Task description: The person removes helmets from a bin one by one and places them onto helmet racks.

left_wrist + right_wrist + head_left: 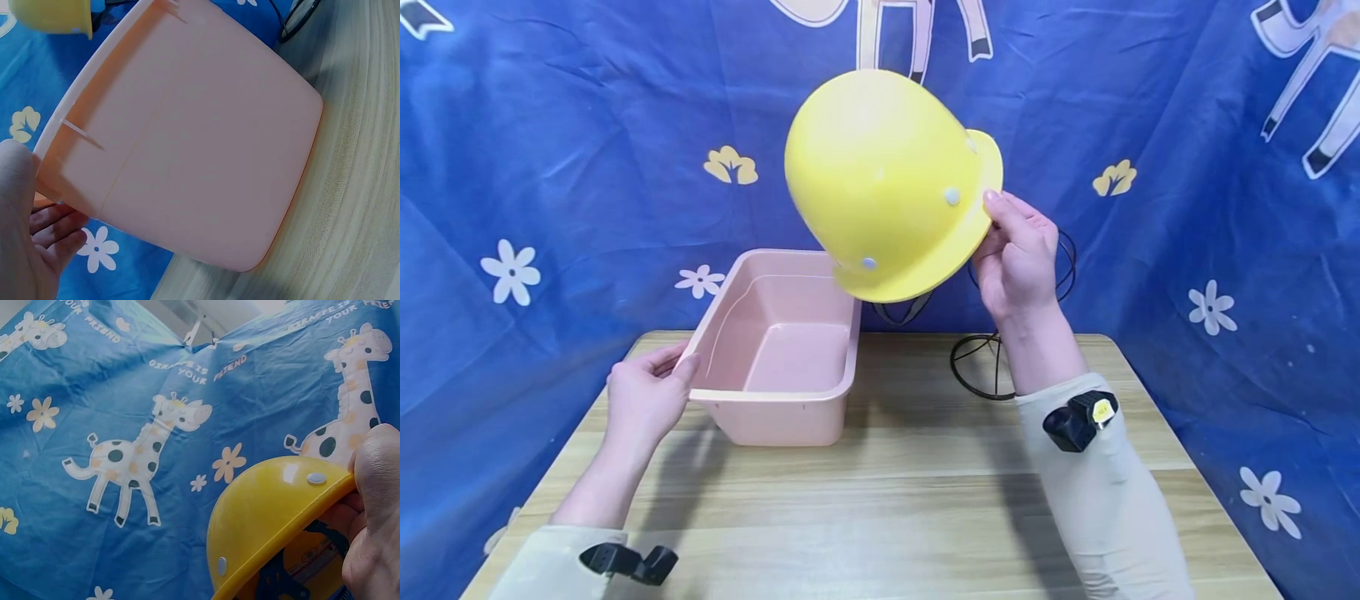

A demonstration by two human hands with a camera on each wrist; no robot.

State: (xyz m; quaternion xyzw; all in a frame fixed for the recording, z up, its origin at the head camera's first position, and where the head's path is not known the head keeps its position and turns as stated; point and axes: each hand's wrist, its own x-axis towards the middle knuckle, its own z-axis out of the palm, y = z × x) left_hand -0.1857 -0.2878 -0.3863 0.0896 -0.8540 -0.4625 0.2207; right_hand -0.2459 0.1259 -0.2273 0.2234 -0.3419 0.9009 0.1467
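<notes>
A yellow hard hat [880, 175] is held up in the air by my right hand [1018, 254], which pinches its brim between thumb and fingers. In the right wrist view the hat [281, 512] shows dark straps inside its shell. A pink plastic bin [797, 417] stands on the table below and left of the hat; the hat overlaps its far right rim in the head view. My left hand [651, 392] grips the bin's left rim near the front corner, thumb on top and fingers beneath. The left wrist view shows the bin's outer wall [212, 137].
The wooden table [925, 517] carries a loop of thin dark cable [977, 396] at the back, partly behind my right forearm. A blue cloth [602, 167] with giraffes and flowers hangs behind the table and along both sides. Dark straps [910, 312] hang beneath the hat.
</notes>
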